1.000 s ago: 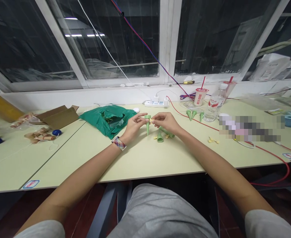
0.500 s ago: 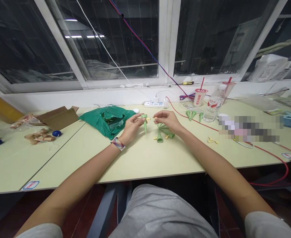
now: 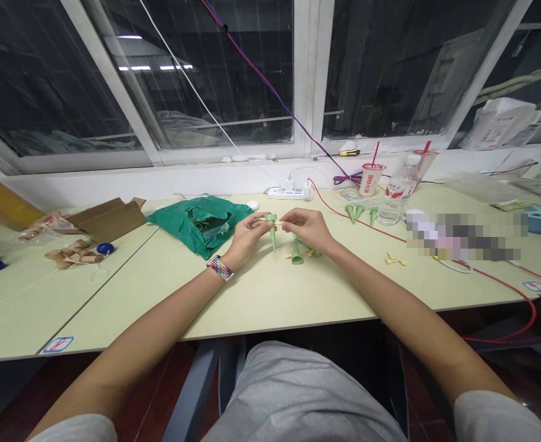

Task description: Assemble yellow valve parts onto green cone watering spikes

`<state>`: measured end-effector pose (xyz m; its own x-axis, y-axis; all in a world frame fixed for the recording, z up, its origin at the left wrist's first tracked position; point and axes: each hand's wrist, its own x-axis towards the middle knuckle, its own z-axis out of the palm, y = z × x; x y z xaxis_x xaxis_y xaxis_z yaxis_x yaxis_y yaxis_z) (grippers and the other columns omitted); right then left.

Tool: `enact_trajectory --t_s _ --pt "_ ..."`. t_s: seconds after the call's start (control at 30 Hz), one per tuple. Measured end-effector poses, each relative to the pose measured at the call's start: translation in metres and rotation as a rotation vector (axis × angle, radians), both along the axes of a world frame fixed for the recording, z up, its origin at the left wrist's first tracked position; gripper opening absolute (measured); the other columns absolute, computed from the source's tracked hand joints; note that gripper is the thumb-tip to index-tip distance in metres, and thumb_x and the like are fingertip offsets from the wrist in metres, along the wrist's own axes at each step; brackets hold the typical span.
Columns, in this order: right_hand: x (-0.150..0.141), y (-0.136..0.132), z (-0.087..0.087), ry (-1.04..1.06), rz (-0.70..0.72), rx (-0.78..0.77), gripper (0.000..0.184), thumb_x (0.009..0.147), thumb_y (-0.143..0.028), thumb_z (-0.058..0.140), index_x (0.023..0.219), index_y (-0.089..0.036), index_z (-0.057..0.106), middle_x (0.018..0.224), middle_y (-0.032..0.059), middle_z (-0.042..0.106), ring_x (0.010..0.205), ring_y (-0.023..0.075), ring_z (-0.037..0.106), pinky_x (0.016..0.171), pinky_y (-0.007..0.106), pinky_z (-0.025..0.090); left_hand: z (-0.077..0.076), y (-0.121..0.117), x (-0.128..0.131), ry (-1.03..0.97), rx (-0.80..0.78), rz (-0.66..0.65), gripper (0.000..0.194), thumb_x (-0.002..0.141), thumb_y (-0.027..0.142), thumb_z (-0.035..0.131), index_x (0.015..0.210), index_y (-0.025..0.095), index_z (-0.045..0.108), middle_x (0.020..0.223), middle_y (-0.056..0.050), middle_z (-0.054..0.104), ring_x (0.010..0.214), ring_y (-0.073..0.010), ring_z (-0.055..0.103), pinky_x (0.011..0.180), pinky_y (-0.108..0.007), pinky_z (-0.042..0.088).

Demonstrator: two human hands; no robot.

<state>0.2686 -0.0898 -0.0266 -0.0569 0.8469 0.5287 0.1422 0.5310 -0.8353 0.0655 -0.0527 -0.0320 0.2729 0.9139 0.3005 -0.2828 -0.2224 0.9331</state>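
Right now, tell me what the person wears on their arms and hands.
The left hand and right hand are bare, with no gloves. A woven, multicoloured striped band circles the left arm just above the hand. The left sleeve and right sleeve are short and light grey.

Green plastic spike (image 3: pixel 272 236), yellow plastic piece (image 3: pixel 278 225); multicoloured striped wristband (image 3: pixel 220 268); glossy green plastic bag (image 3: pixel 199 226).

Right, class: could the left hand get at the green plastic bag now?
Probably yes: the left hand is beside the green plastic bag, nothing between, though it holds a green plastic spike.
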Motion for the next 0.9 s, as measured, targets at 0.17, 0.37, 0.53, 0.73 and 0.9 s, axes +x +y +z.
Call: enact_trajectory --t_s 0.17,0.37,0.53,0.73,0.9 --pt "-0.002 -0.002 -0.002 -0.012 0.046 -0.016 0.026 0.093 -0.048 0.070 0.095 -0.022 0.071 0.079 0.0036 0.078 0.070 0.0195 0.076 0.071 0.035 0.065 0.001 -0.003 0.002 0.018 0.003 0.012 0.050 0.066 0.038 0.099 0.105 0.016 0.078 0.087 -0.007 0.079 0.085 -0.0224 0.076 0.089 -0.038 0.057" --pt "0.000 -0.003 0.000 0.006 0.085 -0.063 0.024 0.084 -0.038 0.080 0.094 -0.022 0.065 0.086 0.0036 0.080 0.072 0.0194 0.077 0.067 0.032 0.063 0.000 0.000 0.001 0.004 0.013 0.051 0.050 0.064 0.039 0.099 0.104 0.017 0.078 0.091 -0.007 0.080 0.085 -0.0210 0.075 0.087 -0.037 0.057" --pt "0.004 -0.003 0.001 -0.148 0.036 -0.114 0.034 0.100 -0.047 0.059 0.081 -0.020 0.068 0.073 0.0037 0.075 0.060 0.0148 0.069 0.059 0.026 0.055 0.001 -0.001 0.001 0.045 0.029 0.036 0.053 0.065 0.040 0.099 0.108 0.017 0.078 0.083 -0.005 0.077 0.085 -0.0230 0.076 0.088 -0.038 0.056" --pt "0.007 -0.001 0.005 -0.147 0.007 -0.059 0.019 0.088 -0.039 0.074 0.095 -0.021 0.069 0.088 0.0020 0.077 0.065 0.0151 0.071 0.058 0.025 0.054 -0.002 -0.001 0.001 0.051 0.041 0.042 0.053 0.066 0.041 0.098 0.109 0.017 0.077 0.084 -0.005 0.078 0.086 -0.0233 0.076 0.090 -0.039 0.056" --pt "0.010 0.000 0.004 -0.232 0.025 -0.106 0.038 0.101 -0.048 0.057 0.080 -0.019 0.070 0.075 0.0026 0.073 0.059 0.0139 0.067 0.060 0.026 0.052 -0.003 -0.001 0.001 0.061 0.043 0.024 0.054 0.067 0.042 0.098 0.110 0.017 0.077 0.086 -0.006 0.078 0.087 -0.0241 0.076 0.091 -0.040 0.056"
